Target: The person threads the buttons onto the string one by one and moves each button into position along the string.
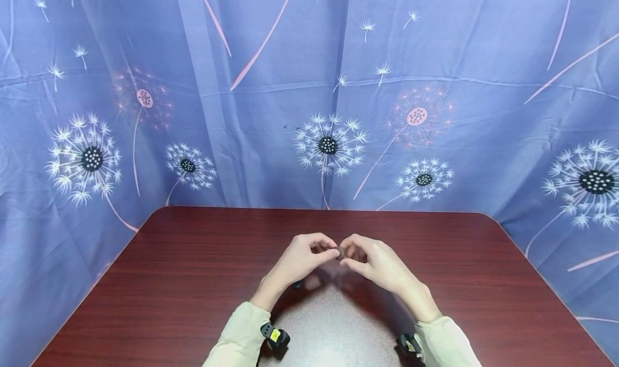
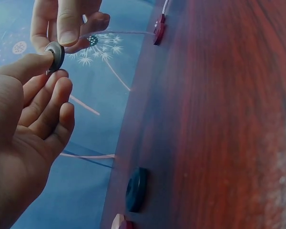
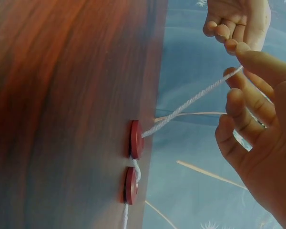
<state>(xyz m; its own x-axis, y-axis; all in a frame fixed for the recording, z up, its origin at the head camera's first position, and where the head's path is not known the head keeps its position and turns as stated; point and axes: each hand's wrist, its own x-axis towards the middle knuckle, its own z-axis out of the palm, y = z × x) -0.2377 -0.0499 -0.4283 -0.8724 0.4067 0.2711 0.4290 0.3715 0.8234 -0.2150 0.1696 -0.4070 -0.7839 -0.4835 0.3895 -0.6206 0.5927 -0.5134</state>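
Observation:
Between thumb and fingers my left hand (image 1: 301, 258) pinches a round grey-brown button (image 2: 58, 56), held up above the table. My right hand (image 1: 382, 260) faces it, fingertips right at the button's edge. A white twisted cord (image 3: 195, 98) rises to the thumb and fingertips of that right hand, which pinch its end. Threaded on the cord are a red button (image 3: 137, 139) and, lower down, a second red button (image 3: 130, 185), both on edge near the tabletop. The cord's tip is hidden behind the fingers.
A dark teal button (image 2: 136, 190) rests on the brown wood-grain table (image 1: 193, 281) by my left forearm. Close to it, a pink piece (image 2: 117, 221) and a dark red piece (image 2: 127, 224) show at the frame edge. Blue dandelion-print cloth (image 1: 271, 141) hangs around the table.

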